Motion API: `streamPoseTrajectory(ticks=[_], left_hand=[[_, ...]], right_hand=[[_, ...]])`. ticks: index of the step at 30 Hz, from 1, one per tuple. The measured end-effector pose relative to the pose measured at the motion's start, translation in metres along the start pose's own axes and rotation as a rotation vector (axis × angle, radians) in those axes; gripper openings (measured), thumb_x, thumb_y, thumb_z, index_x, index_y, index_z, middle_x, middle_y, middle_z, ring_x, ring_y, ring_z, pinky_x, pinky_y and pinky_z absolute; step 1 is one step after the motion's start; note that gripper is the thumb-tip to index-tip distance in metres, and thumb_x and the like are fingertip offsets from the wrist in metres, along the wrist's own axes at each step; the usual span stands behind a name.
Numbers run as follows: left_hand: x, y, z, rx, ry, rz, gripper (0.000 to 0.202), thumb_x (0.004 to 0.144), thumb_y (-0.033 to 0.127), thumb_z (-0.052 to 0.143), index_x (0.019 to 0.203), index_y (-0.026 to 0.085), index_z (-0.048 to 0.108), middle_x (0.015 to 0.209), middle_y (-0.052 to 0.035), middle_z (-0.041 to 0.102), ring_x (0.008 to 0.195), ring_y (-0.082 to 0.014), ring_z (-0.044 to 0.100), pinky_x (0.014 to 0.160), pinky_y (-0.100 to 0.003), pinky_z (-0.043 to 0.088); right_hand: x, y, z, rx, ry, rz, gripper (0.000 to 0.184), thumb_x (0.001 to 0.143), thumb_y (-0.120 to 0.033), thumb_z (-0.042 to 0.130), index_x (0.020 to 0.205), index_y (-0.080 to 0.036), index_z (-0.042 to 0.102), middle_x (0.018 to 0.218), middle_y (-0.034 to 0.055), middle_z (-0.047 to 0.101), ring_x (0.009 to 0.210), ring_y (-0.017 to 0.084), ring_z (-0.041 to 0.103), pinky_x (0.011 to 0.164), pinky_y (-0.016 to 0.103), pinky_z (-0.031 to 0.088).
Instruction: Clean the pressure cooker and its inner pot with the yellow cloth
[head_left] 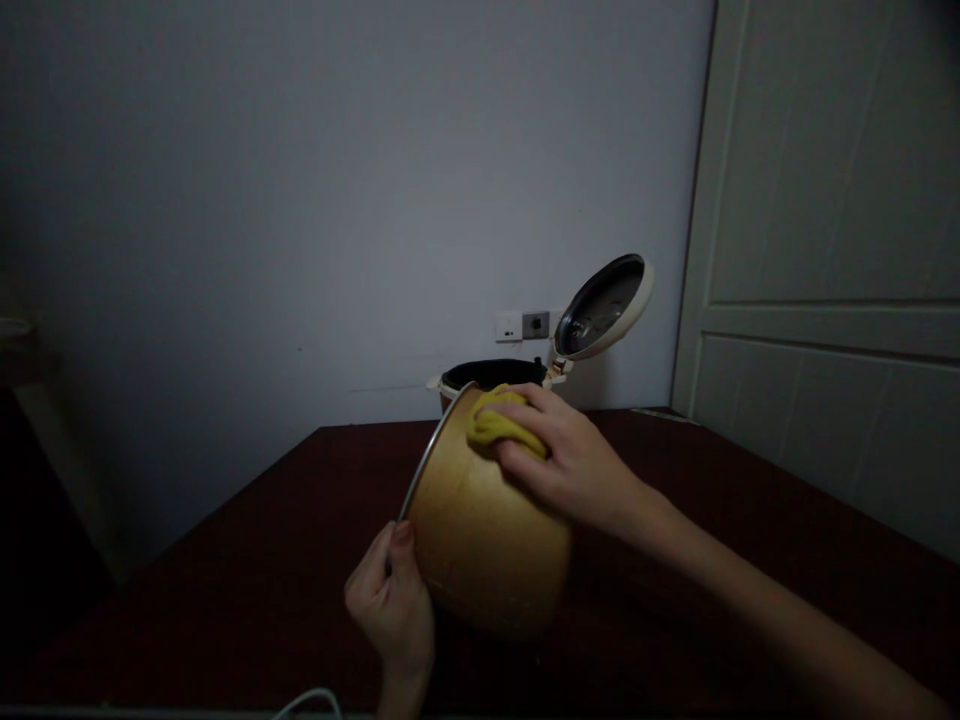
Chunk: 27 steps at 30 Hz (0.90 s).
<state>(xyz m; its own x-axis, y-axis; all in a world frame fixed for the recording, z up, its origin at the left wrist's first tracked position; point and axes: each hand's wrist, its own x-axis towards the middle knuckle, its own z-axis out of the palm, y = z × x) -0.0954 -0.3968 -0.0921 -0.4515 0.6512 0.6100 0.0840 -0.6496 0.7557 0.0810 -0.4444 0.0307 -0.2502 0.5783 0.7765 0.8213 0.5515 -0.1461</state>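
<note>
A gold-coloured rice cooker inner pot is tilted on its side above the table, its silver rim facing left. My left hand grips that rim at its lower end, thumb on the outer wall. Against the upper outer wall, my right hand presses a bunched yellow cloth, fingers closed around it. Behind the pot stands the rice cooker, its lid swung up to the right. The pot and my right hand hide most of the cooker body.
The dark red table reaches back to a pale wall. Wall sockets sit behind the cooker. A panelled door stands at right. A pale cable curls at the table's near edge.
</note>
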Motion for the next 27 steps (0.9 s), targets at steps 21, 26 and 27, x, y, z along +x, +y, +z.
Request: streamPoseTrajectory(ticks=[21,26,27], left_hand=[[0.001,0.002,0.001,-0.013,-0.003,-0.040,0.043,0.075,0.050,0.063,0.052,0.014,0.056,0.052,0.0020,0.046,0.050,-0.0099,0.042,0.046,-0.021,0.037],[-0.002,0.006,0.004,-0.047,-0.109,-0.016,0.044,0.076,0.051,0.061,0.052,0.015,0.057,0.050,0.0021,0.045,0.048,-0.0096,0.041,0.045,-0.021,0.037],[-0.002,0.007,0.003,-0.038,-0.108,-0.013,0.044,0.076,0.051,0.061,0.052,0.015,0.056,0.051,0.0020,0.045,0.048,-0.0097,0.041,0.044,-0.020,0.037]], right_hand=[[-0.035,-0.012,0.011,-0.085,0.039,-0.213,0.037,0.079,-0.029,0.058,0.114,-0.020,0.062,0.131,0.0164,0.049,0.126,0.034,0.042,0.101,0.054,0.037],[-0.029,-0.032,0.006,-0.202,-0.165,-0.444,0.043,0.082,-0.042,0.058,0.119,-0.021,0.059,0.132,0.0168,0.051,0.132,0.037,0.034,0.105,0.058,0.030],[-0.024,-0.029,0.002,-0.181,-0.171,-0.427,0.042,0.083,-0.042,0.058,0.118,-0.020,0.060,0.131,0.0159,0.051,0.131,0.035,0.035,0.106,0.056,0.031]])
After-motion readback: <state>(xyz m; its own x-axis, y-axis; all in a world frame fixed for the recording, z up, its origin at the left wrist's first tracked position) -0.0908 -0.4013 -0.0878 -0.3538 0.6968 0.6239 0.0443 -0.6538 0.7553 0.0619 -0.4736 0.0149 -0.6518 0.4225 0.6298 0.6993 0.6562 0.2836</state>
